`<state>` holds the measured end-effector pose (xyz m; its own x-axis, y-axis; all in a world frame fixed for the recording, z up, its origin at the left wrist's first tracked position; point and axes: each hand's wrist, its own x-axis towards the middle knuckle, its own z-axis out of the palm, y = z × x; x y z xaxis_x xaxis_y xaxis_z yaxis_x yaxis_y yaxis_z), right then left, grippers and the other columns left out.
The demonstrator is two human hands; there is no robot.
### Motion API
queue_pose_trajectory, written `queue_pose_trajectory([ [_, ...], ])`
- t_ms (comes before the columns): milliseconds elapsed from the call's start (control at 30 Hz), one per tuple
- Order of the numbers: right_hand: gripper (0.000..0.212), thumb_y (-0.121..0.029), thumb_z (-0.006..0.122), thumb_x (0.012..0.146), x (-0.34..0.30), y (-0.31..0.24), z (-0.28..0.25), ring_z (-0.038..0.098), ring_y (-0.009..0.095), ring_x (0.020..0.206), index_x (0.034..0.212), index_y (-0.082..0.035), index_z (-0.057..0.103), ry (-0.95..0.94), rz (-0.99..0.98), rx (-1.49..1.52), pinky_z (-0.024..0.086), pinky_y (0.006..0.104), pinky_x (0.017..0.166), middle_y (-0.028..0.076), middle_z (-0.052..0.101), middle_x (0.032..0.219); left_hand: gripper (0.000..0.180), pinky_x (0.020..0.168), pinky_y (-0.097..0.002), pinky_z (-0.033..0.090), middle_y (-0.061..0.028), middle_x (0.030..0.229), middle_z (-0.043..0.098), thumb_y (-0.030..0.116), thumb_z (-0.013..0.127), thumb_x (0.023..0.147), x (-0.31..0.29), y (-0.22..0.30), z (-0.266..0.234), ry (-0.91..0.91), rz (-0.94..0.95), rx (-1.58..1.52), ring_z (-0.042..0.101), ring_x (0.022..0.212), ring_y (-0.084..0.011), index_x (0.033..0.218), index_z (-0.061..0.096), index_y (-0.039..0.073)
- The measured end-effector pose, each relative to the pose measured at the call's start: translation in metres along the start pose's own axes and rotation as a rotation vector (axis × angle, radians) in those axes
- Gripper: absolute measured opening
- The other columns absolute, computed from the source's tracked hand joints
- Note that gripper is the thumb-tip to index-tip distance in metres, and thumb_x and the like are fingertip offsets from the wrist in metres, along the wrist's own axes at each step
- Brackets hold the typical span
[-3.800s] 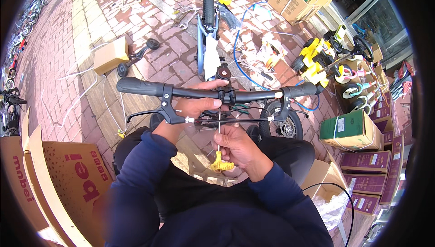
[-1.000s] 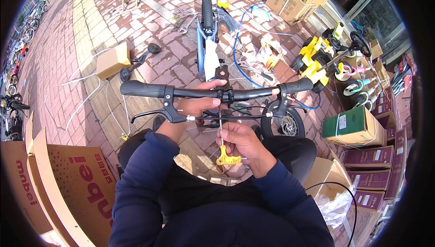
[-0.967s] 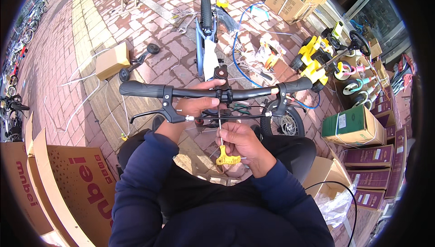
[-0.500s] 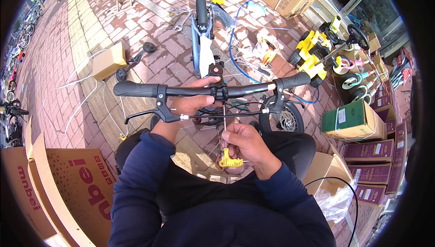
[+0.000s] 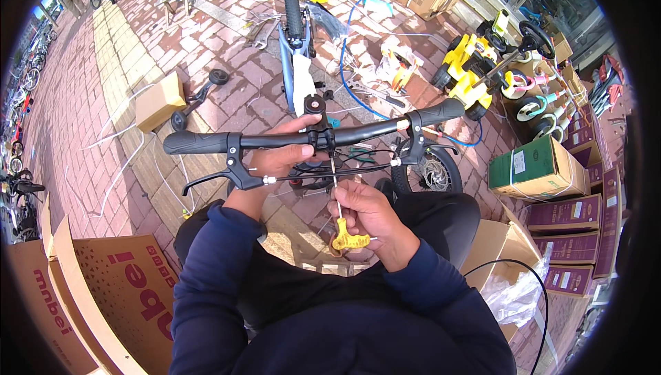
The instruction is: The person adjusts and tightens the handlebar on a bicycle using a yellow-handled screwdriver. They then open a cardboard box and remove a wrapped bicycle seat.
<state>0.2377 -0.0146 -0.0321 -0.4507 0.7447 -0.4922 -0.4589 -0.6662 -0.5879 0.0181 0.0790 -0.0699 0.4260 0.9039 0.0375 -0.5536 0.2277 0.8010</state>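
A black bicycle handlebar lies crosswise in front of me, with grips, brake levers and cables on it. My left hand is closed round the bar just left of the stem, thumb below and a finger above. My right hand pinches the thin shaft of a T-handle hex key with a yellow handle. The shaft points up to the near side of the stem clamp; its tip is hidden there. Beyond the stem stretches the white and blue bicycle frame with a black tyre.
A wheel with a disc rotor lies beyond my right knee. Open cartons stand at the left, a green-and-brown box at the right. Yellow ride-on toys, a blue hose and a small carton are on the paving.
The handlebar and both hands sit slightly further left in the picture, as the whole view has shifted. The hex key leans a little more; both holds stay the same.
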Motion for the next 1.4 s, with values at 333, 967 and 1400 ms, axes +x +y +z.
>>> queue_pose_trajectory([
  [333,0.025,-0.030,0.069,0.108,0.012,0.000,-0.013,0.055,0.008,0.052,0.106,-0.005,0.066,-0.016,0.040,-0.120,0.041,0.0210,0.045,0.010,0.071,0.086,0.064,0.103,-0.0472,0.063,-0.0171,0.141,0.065,0.009,0.079,0.093,-0.001,0.002,0.002,-0.004,0.006,0.002,0.068,0.124,-0.0283,0.151,0.055,-0.004],
  [967,0.028,-0.030,0.075,0.104,0.015,-0.002,-0.018,0.060,0.007,0.056,0.108,-0.003,0.068,-0.186,0.042,-0.017,0.045,0.0211,0.047,0.008,0.073,0.089,0.072,0.103,-0.0482,0.062,-0.0204,0.139,0.065,0.013,0.077,0.092,0.000,0.000,0.002,0.002,0.010,0.043,0.069,0.124,-0.0303,0.155,0.048,-0.006],
  [1400,0.026,-0.026,0.073,0.106,0.014,-0.007,-0.018,0.060,0.008,0.058,0.109,-0.001,0.069,-0.179,0.069,-0.070,0.043,0.0212,0.048,0.009,0.073,0.092,0.072,0.100,-0.0472,0.063,-0.0211,0.137,0.065,0.013,0.077,0.090,-0.001,0.000,0.002,0.017,0.022,0.055,0.071,0.120,-0.0310,0.154,0.050,-0.006],
])
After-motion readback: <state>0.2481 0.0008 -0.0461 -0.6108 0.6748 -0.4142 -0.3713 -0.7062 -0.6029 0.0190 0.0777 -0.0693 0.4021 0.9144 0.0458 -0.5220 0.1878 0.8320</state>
